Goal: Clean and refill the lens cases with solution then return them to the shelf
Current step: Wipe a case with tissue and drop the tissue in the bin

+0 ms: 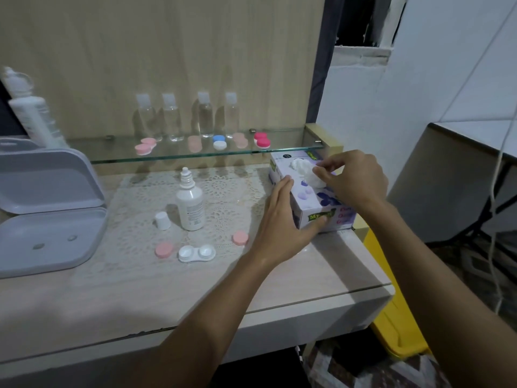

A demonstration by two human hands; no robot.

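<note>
Now right hand (354,180) pinches tissue (303,170) atop tissue box (313,208) at tabletop (195,289) right edge; left hand (282,222), fingers straight, presses box side.

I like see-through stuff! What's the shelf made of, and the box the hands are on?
The shelf looks like clear glass: a greenish edge, and you see through it. The tissue box looks like thin printed cardboard, with folded corners and a slightly glossy face.
</note>
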